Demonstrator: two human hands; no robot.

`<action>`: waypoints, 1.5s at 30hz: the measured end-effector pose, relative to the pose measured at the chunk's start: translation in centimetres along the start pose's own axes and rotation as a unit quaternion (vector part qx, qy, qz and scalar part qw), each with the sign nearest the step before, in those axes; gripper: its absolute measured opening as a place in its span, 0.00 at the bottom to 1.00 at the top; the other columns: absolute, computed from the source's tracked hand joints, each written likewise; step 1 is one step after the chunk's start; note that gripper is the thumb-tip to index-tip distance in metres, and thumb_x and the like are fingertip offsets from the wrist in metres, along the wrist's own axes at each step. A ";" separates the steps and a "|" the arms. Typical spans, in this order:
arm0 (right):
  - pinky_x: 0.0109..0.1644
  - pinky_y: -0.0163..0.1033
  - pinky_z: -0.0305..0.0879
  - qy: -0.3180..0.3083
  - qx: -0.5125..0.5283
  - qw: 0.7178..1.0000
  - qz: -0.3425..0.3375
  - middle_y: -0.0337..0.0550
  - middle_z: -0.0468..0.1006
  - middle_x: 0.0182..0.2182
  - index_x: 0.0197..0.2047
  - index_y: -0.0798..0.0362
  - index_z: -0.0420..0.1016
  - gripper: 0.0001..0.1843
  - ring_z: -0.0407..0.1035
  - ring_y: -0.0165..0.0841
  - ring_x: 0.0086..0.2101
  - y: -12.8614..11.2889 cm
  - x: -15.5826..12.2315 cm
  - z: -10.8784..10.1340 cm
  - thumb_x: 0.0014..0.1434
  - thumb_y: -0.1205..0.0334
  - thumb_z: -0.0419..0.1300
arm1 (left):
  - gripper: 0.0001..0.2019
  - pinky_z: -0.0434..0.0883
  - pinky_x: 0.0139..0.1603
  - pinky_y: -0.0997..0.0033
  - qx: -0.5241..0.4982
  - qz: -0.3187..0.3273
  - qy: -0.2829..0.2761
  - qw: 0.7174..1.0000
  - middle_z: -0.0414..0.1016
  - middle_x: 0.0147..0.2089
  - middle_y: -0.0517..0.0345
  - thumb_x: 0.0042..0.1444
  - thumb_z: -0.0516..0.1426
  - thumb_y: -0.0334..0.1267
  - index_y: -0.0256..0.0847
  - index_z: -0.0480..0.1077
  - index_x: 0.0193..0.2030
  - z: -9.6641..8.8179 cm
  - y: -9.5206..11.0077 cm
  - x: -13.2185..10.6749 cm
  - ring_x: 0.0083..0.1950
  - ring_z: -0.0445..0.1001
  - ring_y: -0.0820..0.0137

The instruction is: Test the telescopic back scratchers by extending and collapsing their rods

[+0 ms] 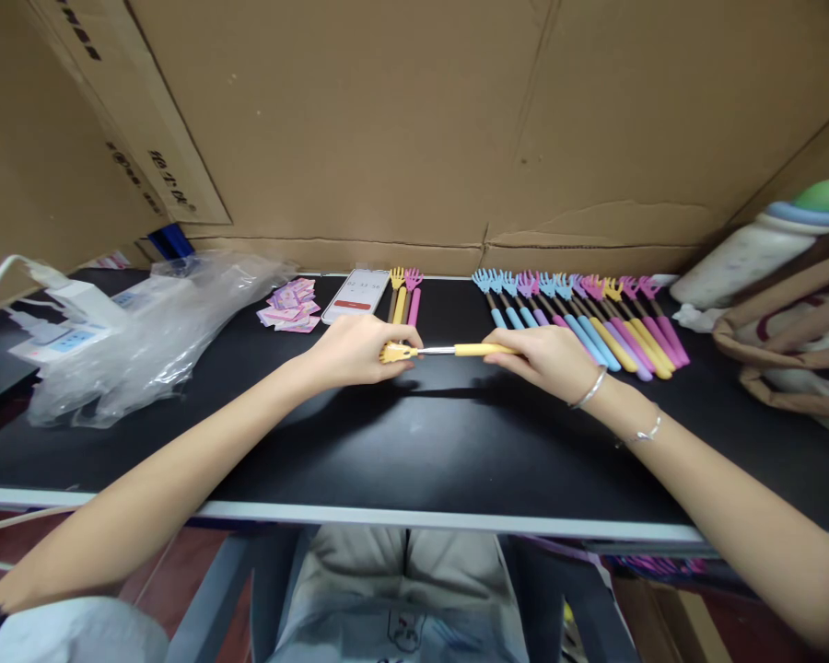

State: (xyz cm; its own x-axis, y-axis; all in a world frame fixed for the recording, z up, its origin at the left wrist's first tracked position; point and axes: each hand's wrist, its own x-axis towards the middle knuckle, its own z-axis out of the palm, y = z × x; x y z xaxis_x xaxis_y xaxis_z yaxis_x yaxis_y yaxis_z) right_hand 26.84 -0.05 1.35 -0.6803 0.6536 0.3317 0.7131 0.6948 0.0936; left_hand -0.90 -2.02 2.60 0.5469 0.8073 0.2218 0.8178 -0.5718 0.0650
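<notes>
A yellow back scratcher with a thin metal shaft lies level just above the black table, held at both ends. My left hand is closed on its yellow claw head. My right hand is closed round its yellow handle. Behind my right hand lies a row of several blue, pink and yellow back scratchers. Two more, one yellow and one pink, lie behind my left hand beside a phone.
A pile of small pink packets and a crumpled clear plastic bag lie at the left, with a white power strip. A bottle and a brown bag stand at the right. Cardboard boxes wall the back.
</notes>
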 end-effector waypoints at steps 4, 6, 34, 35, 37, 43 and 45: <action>0.25 0.33 0.48 0.008 -0.005 1.000 -0.003 0.39 0.76 0.24 0.37 0.51 0.73 0.24 0.65 0.27 0.21 -0.1 0.0 0.0 0.64 0.44 0.43 | 0.12 0.53 0.25 0.78 -0.029 -0.001 -0.010 1.000 0.71 0.23 0.64 0.54 0.54 0.48 0.51 0.73 0.42 0.0 0.0 0.0 0.24 0.67 0.73; 0.25 0.33 0.48 0.012 -0.004 1.000 -0.006 0.39 0.76 0.24 0.37 0.51 0.73 0.23 0.65 0.27 0.22 -0.1 0.0 0.0 0.64 0.45 0.44 | 0.11 0.54 0.25 0.78 -0.039 -0.002 -0.019 0.999 0.71 0.23 0.65 0.54 0.54 0.47 0.50 0.73 0.41 0.0 0.0 0.0 0.25 0.67 0.73; 0.29 0.33 0.53 -0.025 0.039 0.999 -0.010 0.38 0.80 0.33 0.43 0.49 0.71 0.12 0.72 0.29 0.29 -2.2 0.1 0.8 0.63 0.54 0.50 | 0.12 0.61 0.34 0.71 0.138 0.166 0.174 0.961 0.74 0.36 0.57 0.63 0.49 0.42 0.42 0.72 0.39 1.4 1.2 -0.2 0.40 0.67 0.69; 0.29 0.33 0.54 -0.025 0.048 0.998 -0.011 0.38 0.80 0.35 0.44 0.48 0.70 0.12 0.72 0.29 0.30 -2.4 0.2 1.0 0.63 0.55 0.50 | 0.12 0.61 0.34 0.70 0.145 0.166 0.178 0.959 0.74 0.36 0.57 0.63 0.49 0.41 0.42 0.72 0.39 1.5 1.4 -0.2 0.41 0.67 0.69; 0.30 0.33 0.55 -0.029 0.063 0.998 -0.013 0.38 0.79 0.38 0.47 0.48 0.68 0.12 0.73 0.29 0.32 -2.8 0.2 1.4 0.63 0.57 0.49 | 0.11 0.61 0.36 0.69 0.163 0.165 0.187 0.954 0.73 0.36 0.56 0.63 0.49 0.39 0.41 0.72 0.39 1.6 1.7 -0.1 0.41 0.67 0.68; 0.28 0.34 0.51 -0.035 0.034 0.999 0.003 0.37 0.80 0.34 0.44 0.49 0.69 0.10 0.72 0.30 0.29 -3.8 0.4 1.4 0.63 0.56 0.50 | 0.10 0.59 0.37 0.65 0.233 0.171 0.207 0.935 0.71 0.31 0.56 0.61 0.50 0.35 0.40 0.70 0.33 1.9 2.9 -0.2 0.38 0.67 0.67; 0.27 0.34 0.49 -0.036 0.020 0.999 0.005 0.37 0.80 0.31 0.42 0.49 0.69 0.11 0.72 0.30 0.27 -3.9 0.4 1.3 0.64 0.55 0.49 | 0.10 0.58 0.34 0.66 0.238 0.164 0.206 0.935 0.69 0.28 0.56 0.61 0.50 0.34 0.40 0.68 0.30 2.1 3.2 -0.3 0.35 0.67 0.67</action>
State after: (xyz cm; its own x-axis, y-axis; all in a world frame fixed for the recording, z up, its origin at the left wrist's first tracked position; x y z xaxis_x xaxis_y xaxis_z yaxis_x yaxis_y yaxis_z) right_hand 23.51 -2.10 -0.10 -0.6840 0.6801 0.2637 0.7140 0.6982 0.0515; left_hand 1.95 -3.77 0.67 0.7472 0.4183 0.5164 0.6586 -0.5701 -0.4912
